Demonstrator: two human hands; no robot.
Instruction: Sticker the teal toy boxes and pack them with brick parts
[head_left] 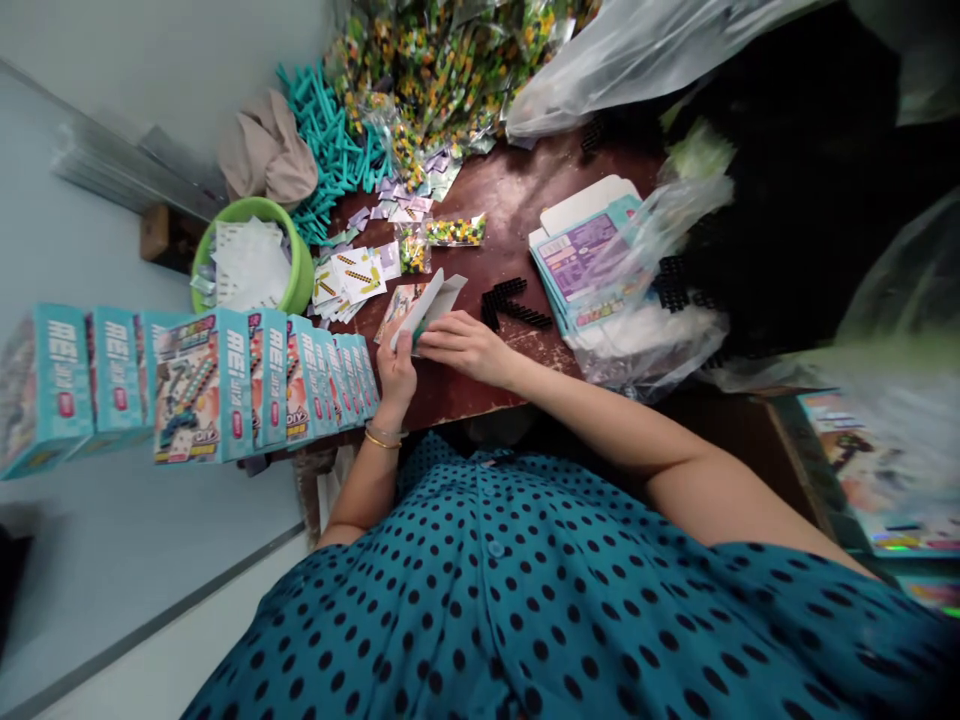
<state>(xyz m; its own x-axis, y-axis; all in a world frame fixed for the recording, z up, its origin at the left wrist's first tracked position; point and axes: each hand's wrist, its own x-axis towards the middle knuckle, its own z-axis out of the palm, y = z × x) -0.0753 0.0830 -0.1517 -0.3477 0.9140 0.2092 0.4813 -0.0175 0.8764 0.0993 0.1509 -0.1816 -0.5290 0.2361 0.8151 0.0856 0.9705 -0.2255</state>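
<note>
In the head view a small cardboard box (403,306) with raised white flaps stands tilted over the front of the table. My left hand (397,372) is closed round its lower side, thumb toward me. At the box's right side, my right hand (466,346) has its fingers pressed together against the flap or edge; whether something small is between them is hidden. Black studded plastic pieces (514,304) lie just right of that hand. Beyond the box are two clear packets of coloured beads or bricks (455,231) and a spread of printed cards (349,277).
Filled blue boxes (225,385) stand in a row along the left edge. Behind them are a green tub (300,270) of papers, turquoise sticks (330,140) and a heap of bead packets (435,70). Flat unfolded boxes (581,255) and plastic bags (652,345) lie at right.
</note>
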